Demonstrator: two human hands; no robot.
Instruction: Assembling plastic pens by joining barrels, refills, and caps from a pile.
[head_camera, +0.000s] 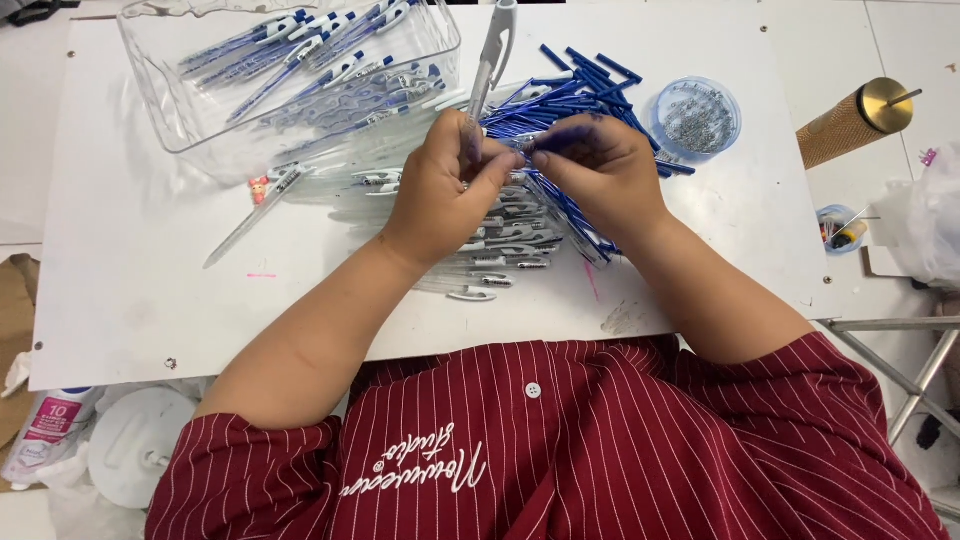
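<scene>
Two hands meet over the white desk, just in front of the clear plastic bin. Left hand pinched narrow around a clear pen barrel that stands up and leans away from the person; right hand closed fingertip to fingertip on a thin blue refill, its end touching the left fingers. Right of the bin: loose heap of blue refills, slim, glossy, stick-straight. Further right, a round blue-tinted tub of small metal springs. Below the hands, a row of clear barrels with clips, smooth and slippery-looking. Risk, as judged: the refill could miss the barrel mouth and bend, or the wrists could scatter the heap, since both sit close under the forearms.
</scene>
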